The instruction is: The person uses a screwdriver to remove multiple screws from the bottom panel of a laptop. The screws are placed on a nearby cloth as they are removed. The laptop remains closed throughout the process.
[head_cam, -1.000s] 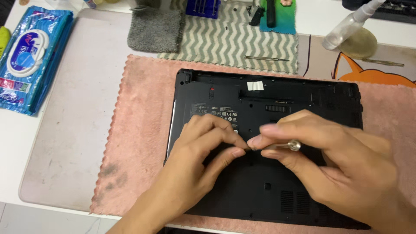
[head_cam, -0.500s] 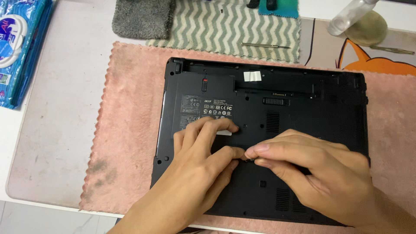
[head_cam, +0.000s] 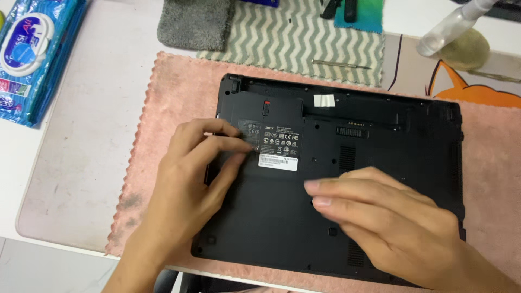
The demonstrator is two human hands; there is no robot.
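Head view: two bare hands on an upturned black laptop

Head camera looks down at a black laptop (head_cam: 380,163) lying bottom-up on a pink cloth (head_cam: 173,92) spread over the desk (head_cam: 81,157). The left hand (head_cam: 190,190) rests on the laptop's left part, its fingertips (head_cam: 247,142) touching the base just beside a white label (head_cam: 278,161); its grip is loose, fingers bent, holding nothing. The right hand (head_cam: 391,228) lies over the lower right of the base, fingers extended and close together, blurred; whether that grip holds anything cannot be told. Behind the laptop lie a zigzag-patterned mat (head_cam: 304,43), a grey cloth (head_cam: 195,21) and a thin metal tool (head_cam: 342,64). A blue wipes pack (head_cam: 32,54) sits far left, a spray bottle (head_cam: 450,30) far right.
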